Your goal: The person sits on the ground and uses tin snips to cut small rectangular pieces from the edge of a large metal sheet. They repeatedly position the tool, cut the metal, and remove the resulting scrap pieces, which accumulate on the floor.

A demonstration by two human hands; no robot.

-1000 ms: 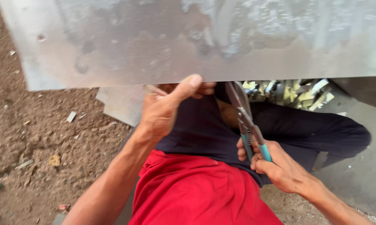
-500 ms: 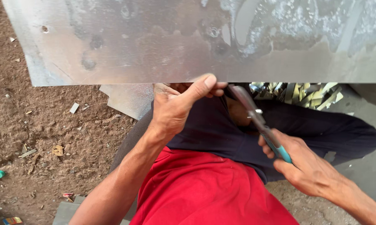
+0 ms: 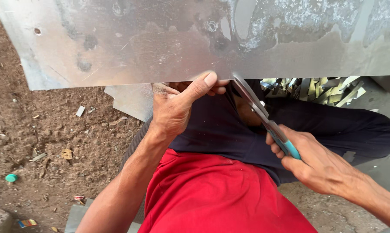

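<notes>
Left hand (image 3: 174, 108) pinches metal sheet (image 3: 160, 39) edge beside right hand's (image 3: 311, 162) snips (image 3: 264, 116).

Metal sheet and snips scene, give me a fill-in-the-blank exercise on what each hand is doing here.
1. The left hand grips the near edge of the ____ sheet.
2. The right hand holds tin snips with ____ handles.
3. The person's shirt is ____.
4. A pile of cut metal strips lies to the ____ of the snips.

Missing words: metal; blue; red; right
</notes>
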